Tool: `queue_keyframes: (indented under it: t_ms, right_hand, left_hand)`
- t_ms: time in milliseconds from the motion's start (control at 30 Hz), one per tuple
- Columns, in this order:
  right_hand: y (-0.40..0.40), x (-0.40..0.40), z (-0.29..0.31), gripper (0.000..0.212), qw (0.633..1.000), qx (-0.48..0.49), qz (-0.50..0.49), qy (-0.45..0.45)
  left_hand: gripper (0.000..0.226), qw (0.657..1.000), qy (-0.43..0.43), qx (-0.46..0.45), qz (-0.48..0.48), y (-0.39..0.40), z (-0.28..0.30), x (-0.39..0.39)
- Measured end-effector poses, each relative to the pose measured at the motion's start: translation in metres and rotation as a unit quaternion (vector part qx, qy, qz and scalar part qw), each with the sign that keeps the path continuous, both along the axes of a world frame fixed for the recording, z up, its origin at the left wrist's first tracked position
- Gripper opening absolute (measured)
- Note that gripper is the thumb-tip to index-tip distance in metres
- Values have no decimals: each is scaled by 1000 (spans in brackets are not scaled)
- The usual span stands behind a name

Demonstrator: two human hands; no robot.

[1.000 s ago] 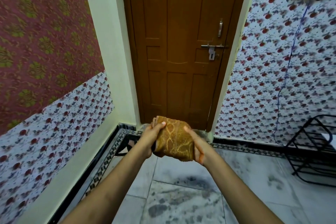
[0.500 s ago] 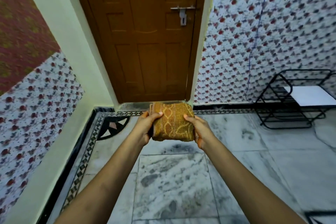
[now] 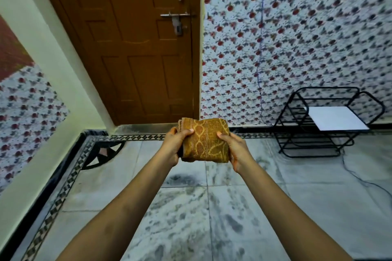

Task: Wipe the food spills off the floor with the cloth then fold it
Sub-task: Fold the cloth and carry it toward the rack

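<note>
A mustard-brown patterned cloth [image 3: 204,139], folded into a thick square wad, is held up in front of me at arm's length. My left hand [image 3: 174,145] grips its left edge, thumb on the front face. My right hand [image 3: 234,151] grips the right edge, thumb likewise on the front. The cloth hangs in the air above the grey marbled floor [image 3: 212,214]. I see no food spill on the tiles in view.
A brown wooden door [image 3: 135,48] with a latch stands shut straight ahead. A black wire rack [image 3: 314,131] bearing a white board sits on the floor at the right, by the flowered wall. A dark cable [image 3: 360,178] trails across the tiles near it.
The view has dropped and swung to the right, bringing the rack and more floor into sight. Both hands keep the same hold on the folded cloth.
</note>
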State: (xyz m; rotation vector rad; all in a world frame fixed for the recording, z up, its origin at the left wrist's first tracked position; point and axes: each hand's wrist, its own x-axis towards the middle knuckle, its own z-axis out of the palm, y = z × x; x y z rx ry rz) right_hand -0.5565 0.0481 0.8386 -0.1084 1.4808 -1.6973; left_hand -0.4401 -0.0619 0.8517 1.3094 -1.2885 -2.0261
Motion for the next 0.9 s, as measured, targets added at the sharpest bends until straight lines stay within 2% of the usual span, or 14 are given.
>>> queue_keyframes:
  t_ms: [300, 433, 733, 900]
  right_hand:
    - [96, -146, 5, 33, 998, -24, -53, 11]
    - [121, -203, -4, 34, 996, -31, -79, 9]
    - [168, -371, -20, 13, 991, -9, -131, 31]
    - [191, -479, -15, 23, 986, 17, -157, 49]
  left_hand:
    - [35, 998, 49, 15, -41, 82, 4, -159]
    - [37, 997, 38, 25, -59, 102, -5, -225]
    - [45, 992, 21, 41, -122, 136, -33, -418]
    - [47, 988, 30, 58, -141, 156, -36, -535]
